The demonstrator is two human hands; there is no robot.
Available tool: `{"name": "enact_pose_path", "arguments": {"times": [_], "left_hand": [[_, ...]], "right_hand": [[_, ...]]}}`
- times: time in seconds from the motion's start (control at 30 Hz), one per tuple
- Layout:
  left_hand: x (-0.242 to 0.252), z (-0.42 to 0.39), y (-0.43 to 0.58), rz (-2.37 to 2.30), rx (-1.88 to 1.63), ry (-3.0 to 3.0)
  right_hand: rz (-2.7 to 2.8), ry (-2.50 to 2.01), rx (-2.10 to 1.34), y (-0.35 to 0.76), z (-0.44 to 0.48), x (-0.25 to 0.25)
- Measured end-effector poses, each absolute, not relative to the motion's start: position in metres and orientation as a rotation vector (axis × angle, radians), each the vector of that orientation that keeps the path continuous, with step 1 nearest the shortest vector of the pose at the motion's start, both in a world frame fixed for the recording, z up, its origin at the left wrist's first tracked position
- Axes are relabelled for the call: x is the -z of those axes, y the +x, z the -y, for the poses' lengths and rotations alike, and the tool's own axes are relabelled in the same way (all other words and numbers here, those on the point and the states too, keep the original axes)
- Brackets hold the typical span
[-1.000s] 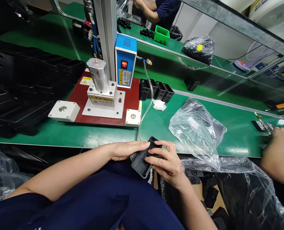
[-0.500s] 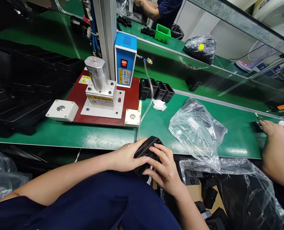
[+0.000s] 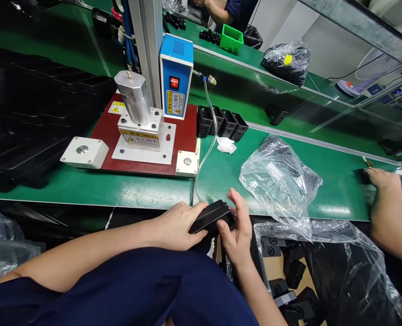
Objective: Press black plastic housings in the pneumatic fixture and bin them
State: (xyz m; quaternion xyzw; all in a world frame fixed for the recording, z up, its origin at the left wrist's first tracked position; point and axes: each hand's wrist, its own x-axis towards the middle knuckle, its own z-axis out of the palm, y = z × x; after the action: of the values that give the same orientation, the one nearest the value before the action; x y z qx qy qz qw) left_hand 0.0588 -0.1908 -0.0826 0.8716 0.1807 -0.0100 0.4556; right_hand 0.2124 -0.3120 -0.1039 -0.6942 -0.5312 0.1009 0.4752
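Observation:
A black block-shaped part (image 3: 210, 217) is held over my lap, just in front of the bench edge. My left hand (image 3: 179, 225) grips its left end, thumb on top and fingers below. At its right end is my right hand (image 3: 236, 231), thumb against the near side and fingers raised and spread apart. Behind them on the red base plate (image 3: 102, 147) stands a metal press fixture (image 3: 135, 102), with a white button box (image 3: 186, 163) at the plate's right corner. Several black blocks (image 3: 227, 124) stand in a row beside a blue control box (image 3: 176, 77).
A clear plastic bag (image 3: 279, 176) lies on the green bench (image 3: 340, 181). Below it, a lined box holds loose black parts (image 3: 294, 271). Black trays (image 3: 41, 117) are stacked at left. A co-worker's hand (image 3: 386, 181) rests at the right. A clear tube (image 3: 209, 149) hangs down.
The black part has turned in my hands and now shows a smoother side. My right hand's fingers have lifted off its top and spread. The view has shifted slightly.

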Motion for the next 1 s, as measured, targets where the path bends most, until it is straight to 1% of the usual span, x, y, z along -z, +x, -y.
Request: {"name": "enact_pose_path", "arguments": {"times": [0.1, 0.27, 0.4, 0.57, 0.73, 1.0], "left_hand": [[0.088, 0.195, 0.059, -0.488, 0.082, 2.178], [0.100, 0.200, 0.057, -0.493, 0.163, 2.016], [0.107, 0.202, 0.055, -0.439, 0.151, 1.958], [0.110, 0.206, 0.056, -0.456, 0.177, 2.079], [0.114, 0.212, 0.053, -0.482, 0.152, 2.175], [0.123, 0.215, 0.047, -0.499, 0.086, 1.995]], "right_hand": [[1.178, -1.789, -0.555, 0.210, 0.302, 0.104], [0.935, -1.777, -0.699, 0.204, 0.300, 0.112], [0.885, -1.740, -0.707, 0.201, 0.303, 0.118], [0.940, -1.763, -0.692, 0.200, 0.303, 0.116], [1.026, -1.771, -0.603, 0.197, 0.303, 0.115], [1.001, -1.820, -0.620, 0.192, 0.304, 0.128]]}}
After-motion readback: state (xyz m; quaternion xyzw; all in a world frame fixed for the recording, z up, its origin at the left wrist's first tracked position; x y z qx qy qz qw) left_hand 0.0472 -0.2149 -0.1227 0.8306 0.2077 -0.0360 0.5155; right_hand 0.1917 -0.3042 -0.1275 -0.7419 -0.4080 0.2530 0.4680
